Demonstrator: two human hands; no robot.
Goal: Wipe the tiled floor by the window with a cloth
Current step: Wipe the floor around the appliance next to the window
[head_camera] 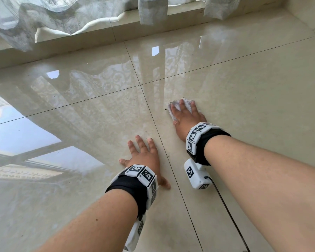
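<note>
**Mia:** Where is the cloth?

**Ben:** The white cloth (187, 106) is a bit right of the middle of the frame. It lies flat on the shiny tiled floor (253, 79), and it looks a bit dirty at the edges.

**Mia:** Who has it?

**Ben:** The right hand (186, 118) is on top of it. The fingers are straight and spread wide, and they press the cloth down. They are not curled round it. The cloth peeks out between them.

**Mia:** And the other hand?

**Ben:** The left hand (145, 158) is lower down, just left of the middle. It lies flat on the bare floor with its fingers spread wide too. It holds nothing. A dark tile line runs between the two hands.

**Mia:** What is on the wrists?

**Ben:** Each wrist has a black band with white blocks and black square marks, the left band (135, 180) and the right band (198, 137). A thin black cable (227, 211) runs down from a white box (196, 176) under the right wrist.

**Mia:** What else?

**Ben:** A thin white curtain (62, 15) hangs at the top left, over a low ledge (80, 40). A few dark crumbs (165, 109) sit just left of the cloth.
</note>
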